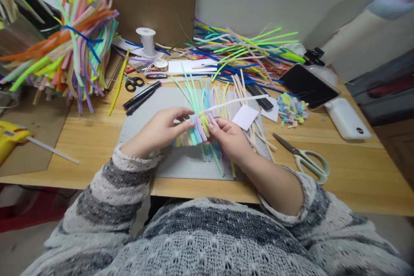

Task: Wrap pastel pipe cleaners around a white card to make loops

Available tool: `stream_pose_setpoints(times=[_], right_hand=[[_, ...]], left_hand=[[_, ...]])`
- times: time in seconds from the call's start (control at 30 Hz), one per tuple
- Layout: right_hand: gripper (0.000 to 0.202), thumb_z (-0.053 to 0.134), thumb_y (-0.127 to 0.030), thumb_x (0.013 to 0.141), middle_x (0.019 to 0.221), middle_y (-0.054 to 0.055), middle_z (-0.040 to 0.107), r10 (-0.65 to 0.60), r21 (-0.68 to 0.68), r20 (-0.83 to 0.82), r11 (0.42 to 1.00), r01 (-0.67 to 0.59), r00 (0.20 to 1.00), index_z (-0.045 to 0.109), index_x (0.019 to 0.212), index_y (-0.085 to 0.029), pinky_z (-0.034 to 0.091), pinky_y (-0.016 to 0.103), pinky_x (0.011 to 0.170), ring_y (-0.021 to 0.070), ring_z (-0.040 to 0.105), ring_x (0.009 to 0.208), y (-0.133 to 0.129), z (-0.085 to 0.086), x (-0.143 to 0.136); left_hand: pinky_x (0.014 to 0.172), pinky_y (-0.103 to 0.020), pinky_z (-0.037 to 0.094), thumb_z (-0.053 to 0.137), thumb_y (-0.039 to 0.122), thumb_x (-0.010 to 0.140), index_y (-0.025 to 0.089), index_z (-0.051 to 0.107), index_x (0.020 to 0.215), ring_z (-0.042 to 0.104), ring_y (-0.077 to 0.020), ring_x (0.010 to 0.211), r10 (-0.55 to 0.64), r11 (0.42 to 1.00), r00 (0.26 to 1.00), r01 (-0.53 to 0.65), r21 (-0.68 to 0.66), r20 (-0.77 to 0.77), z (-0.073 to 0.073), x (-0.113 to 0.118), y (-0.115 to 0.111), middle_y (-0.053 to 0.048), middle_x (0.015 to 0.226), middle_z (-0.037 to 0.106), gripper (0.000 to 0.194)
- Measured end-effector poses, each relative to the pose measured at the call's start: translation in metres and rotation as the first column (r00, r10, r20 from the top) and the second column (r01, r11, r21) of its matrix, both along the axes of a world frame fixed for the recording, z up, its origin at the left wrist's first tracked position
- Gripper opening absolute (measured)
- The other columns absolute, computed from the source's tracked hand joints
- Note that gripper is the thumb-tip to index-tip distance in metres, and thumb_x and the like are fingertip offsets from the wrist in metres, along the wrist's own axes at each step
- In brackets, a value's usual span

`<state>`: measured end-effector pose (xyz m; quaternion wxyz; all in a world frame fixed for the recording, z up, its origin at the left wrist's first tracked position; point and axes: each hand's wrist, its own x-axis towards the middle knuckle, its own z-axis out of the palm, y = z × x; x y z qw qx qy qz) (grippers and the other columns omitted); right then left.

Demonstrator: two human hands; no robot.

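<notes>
Between my two hands is a row of pastel pipe cleaners (199,126), folded side by side in green, blue, purple and yellow along a pale stem that sticks out to the upper right. My left hand (171,127) pinches the row's left part with thumb and fingers. At its right end, my right hand (228,136) grips the row between thumb and fingertips. Beneath them lies a grey mat (139,112) with loose pastel pipe cleaners (223,95) spread on it. A small white card (245,117) rests just beyond my right hand.
Scissors (304,157) lie at the right, near a pile of cut pastel pieces (293,108), a dark phone (309,85) and a white power bank (347,118). Black markers (141,97) and small scissors (133,83) are at the left. A yellow glue gun (14,138) sits far left.
</notes>
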<state>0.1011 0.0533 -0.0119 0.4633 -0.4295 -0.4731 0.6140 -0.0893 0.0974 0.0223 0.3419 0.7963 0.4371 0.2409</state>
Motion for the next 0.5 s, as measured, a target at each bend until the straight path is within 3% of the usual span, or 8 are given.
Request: stream_pose_setpoints(times=[0.1,0.17,0.33,0.5], right_hand=[[0.031,0.066,-0.046,0.074,0.070,-0.001,0.061,0.019,-0.064,-0.046,0.998,-0.022,0.999,0.061,0.084,-0.018,0.050,0.026,0.059,0.0115,0.057,0.061,0.002,-0.001,0.002],[0.032,0.066,-0.048,0.073,0.069,-0.001,0.062,0.084,-0.097,-0.036,0.992,-0.087,0.996,0.062,0.083,-0.018,0.050,0.026,0.059,0.0118,0.059,0.061,0.002,-0.002,0.004],[0.034,0.064,-0.052,0.073,0.071,-0.001,0.063,0.143,-0.112,0.023,0.984,-0.140,0.989,0.061,0.082,-0.019,0.052,0.029,0.063,0.0129,0.060,0.062,-0.001,-0.005,0.008],[0.031,0.065,-0.047,0.073,0.064,0.001,0.061,0.146,-0.074,0.202,0.988,-0.133,0.968,0.061,0.072,-0.017,0.050,0.028,0.059,0.0127,0.058,0.058,-0.008,-0.008,0.009]], left_hand=[[0.056,-0.024,0.043,0.058,0.037,0.082,0.013,0.069,0.087,0.058,-0.0144,0.064,-0.063,0.995,0.996,0.058,-0.080,-0.064,-0.001,-0.005,0.007,-0.004,0.073,0.067,0.026],[0.052,-0.023,0.039,0.059,0.035,0.082,0.013,0.069,0.083,0.054,-0.0124,0.057,-0.052,0.997,0.996,0.048,-0.056,-0.069,-0.003,-0.004,0.006,-0.003,0.066,0.064,0.025],[0.053,-0.023,0.038,0.061,0.036,0.080,0.013,0.068,0.086,0.052,-0.0118,0.058,-0.049,0.993,0.997,0.054,0.109,-0.054,-0.006,0.003,-0.004,-0.002,0.067,0.063,0.025],[0.057,-0.023,0.041,0.060,0.036,0.082,0.014,0.069,0.089,0.054,-0.0122,0.063,-0.108,0.991,0.994,0.106,0.084,0.013,-0.006,0.014,-0.011,-0.004,0.073,0.066,0.025]])
